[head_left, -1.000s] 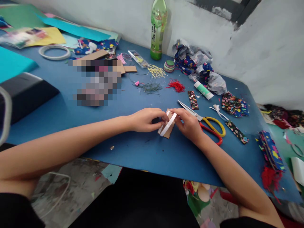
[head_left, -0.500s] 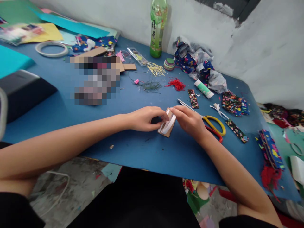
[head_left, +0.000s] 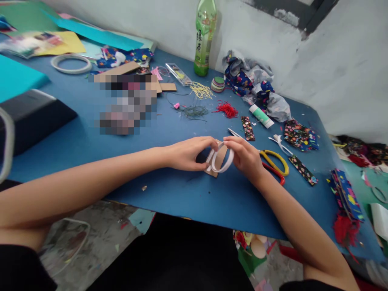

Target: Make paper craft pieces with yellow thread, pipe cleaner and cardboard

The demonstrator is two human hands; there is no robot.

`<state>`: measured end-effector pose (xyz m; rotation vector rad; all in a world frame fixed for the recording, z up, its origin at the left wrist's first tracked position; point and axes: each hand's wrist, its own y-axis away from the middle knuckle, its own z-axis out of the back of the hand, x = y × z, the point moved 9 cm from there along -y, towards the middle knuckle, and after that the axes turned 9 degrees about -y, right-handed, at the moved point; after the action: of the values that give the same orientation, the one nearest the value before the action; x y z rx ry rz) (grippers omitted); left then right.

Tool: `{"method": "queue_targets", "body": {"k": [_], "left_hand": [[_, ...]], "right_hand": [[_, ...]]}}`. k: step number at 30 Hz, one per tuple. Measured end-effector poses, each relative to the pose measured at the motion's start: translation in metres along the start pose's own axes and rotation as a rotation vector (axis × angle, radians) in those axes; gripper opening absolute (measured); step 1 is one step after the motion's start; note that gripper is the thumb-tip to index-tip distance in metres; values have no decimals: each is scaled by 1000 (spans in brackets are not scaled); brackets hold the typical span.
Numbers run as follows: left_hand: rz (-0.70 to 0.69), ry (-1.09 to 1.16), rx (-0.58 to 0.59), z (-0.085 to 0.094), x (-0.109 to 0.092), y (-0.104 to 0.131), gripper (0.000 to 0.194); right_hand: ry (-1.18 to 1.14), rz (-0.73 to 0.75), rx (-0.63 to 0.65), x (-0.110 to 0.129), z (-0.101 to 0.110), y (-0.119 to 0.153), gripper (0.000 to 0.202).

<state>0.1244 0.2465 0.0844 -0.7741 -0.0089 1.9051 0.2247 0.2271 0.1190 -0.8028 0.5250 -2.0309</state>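
A small piece of brown cardboard [head_left: 214, 173] lies on the blue table in front of me, with a white tape strip along its left side. My left hand [head_left: 194, 153] grips the cardboard's left side, thumb low and curled fingers at the upper end. Between thumb and fingers my right hand [head_left: 244, 157] holds a white roll of tape [head_left: 226, 165], tilted up over the cardboard. Just beyond my right wrist lie scissors with a yellow and a red handle [head_left: 283, 165], partly hidden by that hand.
Behind the hands lie red threads [head_left: 226, 109], a glue stick [head_left: 261, 116] and flowered fabric strips [head_left: 247, 128]. A green bottle [head_left: 205, 44] stands by the wall. Crumpled fabric [head_left: 257, 81] is at the back right, another tape roll [head_left: 71, 69] at the back left.
The tape roll has swung up from lying nearly edge-on over the cardboard and now shows its round opening. My right hand has turned with it; the left stays at the cardboard.
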Motion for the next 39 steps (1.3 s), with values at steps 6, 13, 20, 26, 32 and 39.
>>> {"method": "queue_targets", "body": {"k": [6, 13, 20, 26, 32, 39], "left_hand": [[11, -37, 45, -2, 2, -1, 24], [-79, -118, 33, -5, -5, -1, 30], [-85, -142, 74, -5, -7, 0, 28], [-31, -112, 70, -6, -5, 1, 26], [-14, -117, 66, -5, -6, 0, 26], [25, -156, 61, -5, -6, -1, 32]], "right_hand": [[-155, -188, -166, -16, 4, 3, 16], [-108, -114, -151, 1, 3, -2, 24], [-60, -36, 7, -2, -6, -4, 24], [-73, -38, 28, -4, -9, -5, 25], [-40, 53, 12, 7, -5, -11, 24], [19, 87, 0, 14, -2, -15, 23]]}}
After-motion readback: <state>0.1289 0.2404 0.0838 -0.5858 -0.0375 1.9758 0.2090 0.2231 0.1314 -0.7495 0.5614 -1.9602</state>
